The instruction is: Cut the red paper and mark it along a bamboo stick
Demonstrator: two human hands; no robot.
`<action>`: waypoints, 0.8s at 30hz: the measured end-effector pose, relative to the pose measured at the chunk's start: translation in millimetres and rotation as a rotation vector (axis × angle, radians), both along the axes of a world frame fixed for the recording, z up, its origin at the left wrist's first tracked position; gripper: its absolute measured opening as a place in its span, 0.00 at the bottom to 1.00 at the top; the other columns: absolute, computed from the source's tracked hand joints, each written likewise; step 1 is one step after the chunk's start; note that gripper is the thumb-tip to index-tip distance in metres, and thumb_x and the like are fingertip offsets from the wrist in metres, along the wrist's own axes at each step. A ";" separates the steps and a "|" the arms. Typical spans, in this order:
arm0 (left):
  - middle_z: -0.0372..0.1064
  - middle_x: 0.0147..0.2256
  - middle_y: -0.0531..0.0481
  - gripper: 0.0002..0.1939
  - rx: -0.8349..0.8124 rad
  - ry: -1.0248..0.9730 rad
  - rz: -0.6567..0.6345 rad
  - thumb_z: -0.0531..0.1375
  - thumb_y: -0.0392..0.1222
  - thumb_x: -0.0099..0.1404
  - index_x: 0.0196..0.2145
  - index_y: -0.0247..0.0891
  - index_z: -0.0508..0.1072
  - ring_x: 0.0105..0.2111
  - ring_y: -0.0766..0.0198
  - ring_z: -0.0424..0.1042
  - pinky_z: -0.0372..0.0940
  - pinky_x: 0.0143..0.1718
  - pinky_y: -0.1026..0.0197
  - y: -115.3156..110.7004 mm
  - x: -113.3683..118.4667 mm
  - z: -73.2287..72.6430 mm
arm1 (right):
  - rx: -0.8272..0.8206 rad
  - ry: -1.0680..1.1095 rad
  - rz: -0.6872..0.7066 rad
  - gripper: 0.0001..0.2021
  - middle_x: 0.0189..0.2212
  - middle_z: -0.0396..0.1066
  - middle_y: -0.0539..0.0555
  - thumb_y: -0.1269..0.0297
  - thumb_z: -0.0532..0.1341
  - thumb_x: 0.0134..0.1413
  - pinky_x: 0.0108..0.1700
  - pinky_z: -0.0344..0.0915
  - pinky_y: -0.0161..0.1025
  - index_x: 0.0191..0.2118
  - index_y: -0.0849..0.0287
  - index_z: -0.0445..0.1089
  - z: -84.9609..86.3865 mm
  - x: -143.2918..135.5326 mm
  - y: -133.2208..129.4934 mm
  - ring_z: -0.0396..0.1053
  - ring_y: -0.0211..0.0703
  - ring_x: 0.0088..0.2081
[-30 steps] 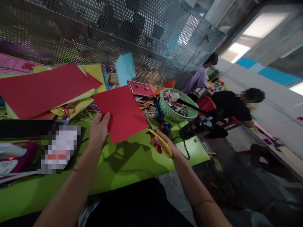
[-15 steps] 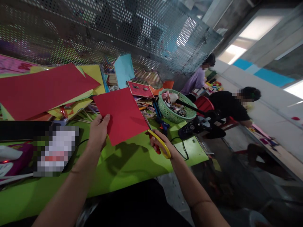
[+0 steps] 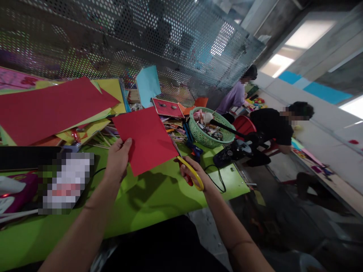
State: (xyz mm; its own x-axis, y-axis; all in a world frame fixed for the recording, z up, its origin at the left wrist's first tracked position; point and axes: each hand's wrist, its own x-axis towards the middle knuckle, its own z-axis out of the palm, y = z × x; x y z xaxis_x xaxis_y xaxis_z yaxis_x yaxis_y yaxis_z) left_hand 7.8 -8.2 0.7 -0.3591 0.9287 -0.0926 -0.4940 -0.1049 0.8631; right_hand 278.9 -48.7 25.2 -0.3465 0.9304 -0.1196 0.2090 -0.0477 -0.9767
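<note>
- Pinching the red sheet by its left edge, thumb over fingers, in the left hand, up above the green table.
- Gripping the scissors firmly by yellow-and-red handles in the right hand, right at the sheet's right edge; impossible to tell whether spread or closed at the blades.
- Over to the lettering: marks on the purple device, far left, too blurred to read.
- Pixelated, the screen beside it.
- Too small to make out, the pale marking on the blue tool, near the green basket.
</note>
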 end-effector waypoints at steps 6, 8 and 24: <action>0.80 0.35 0.49 0.17 -0.016 0.007 0.011 0.70 0.48 0.56 0.42 0.40 0.79 0.43 0.52 0.80 0.77 0.45 0.51 0.3 0.7 -0.1 | -0.007 -0.023 -0.010 0.27 0.24 0.63 0.43 0.42 0.62 0.60 0.15 0.54 0.26 0.53 0.60 0.69 -1.5 0.7 -0.1 0.57 0.27 0.16; 0.80 0.36 0.48 0.17 -0.009 0.009 0.008 0.69 0.47 0.56 0.43 0.40 0.78 0.44 0.51 0.80 0.77 0.45 0.50 0.8 0.7 -0.6 | 0.002 -0.026 -0.014 0.27 0.24 0.63 0.43 0.42 0.62 0.60 0.14 0.54 0.26 0.54 0.60 0.69 -1.7 0.3 -0.2 0.57 0.27 0.16; 0.81 0.36 0.49 0.15 -0.005 0.007 0.007 0.69 0.46 0.56 0.41 0.41 0.78 0.44 0.52 0.80 0.77 0.43 0.51 0.4 1.0 2.7 | -0.006 -0.048 -0.055 0.26 0.22 0.62 0.43 0.41 0.63 0.58 0.14 0.52 0.27 0.50 0.60 0.69 -0.6 -4.8 0.7 0.56 0.28 0.15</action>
State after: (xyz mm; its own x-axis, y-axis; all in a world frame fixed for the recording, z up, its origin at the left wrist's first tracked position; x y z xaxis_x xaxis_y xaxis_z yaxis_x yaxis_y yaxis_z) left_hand 8.8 -7.8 3.4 -0.3663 0.9257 -0.0944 -0.4871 -0.1043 0.8671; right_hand 274.1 -48.0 24.6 -0.2886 0.9471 -0.1405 0.2526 -0.0662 -0.9653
